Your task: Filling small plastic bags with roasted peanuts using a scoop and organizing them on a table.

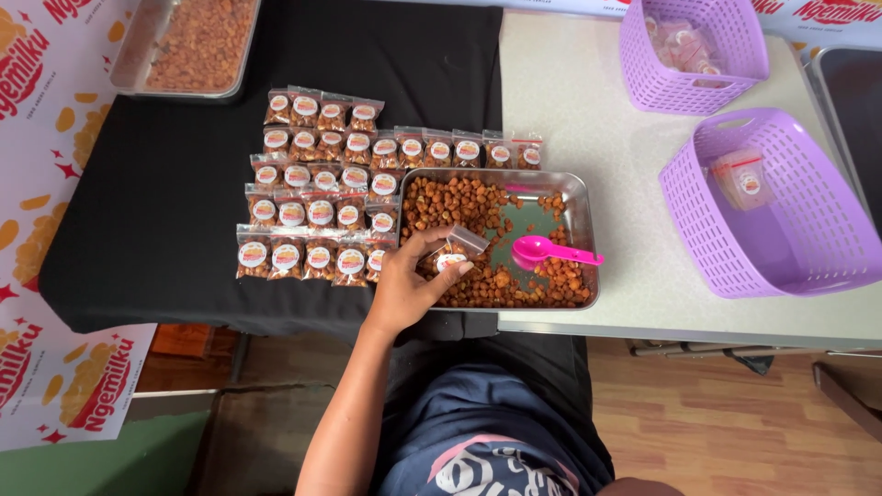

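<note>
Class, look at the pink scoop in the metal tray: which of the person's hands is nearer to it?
Left. The left hand, holding a small snack bag, is just left of the pink scoop; the right hand is out of view.

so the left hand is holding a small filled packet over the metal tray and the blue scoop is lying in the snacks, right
Not quite: the scoop is pink, not blue, as the head view shows. The rest holds: the left hand holds a small filled packet over the metal tray, and the scoop lies in the snacks.
</note>
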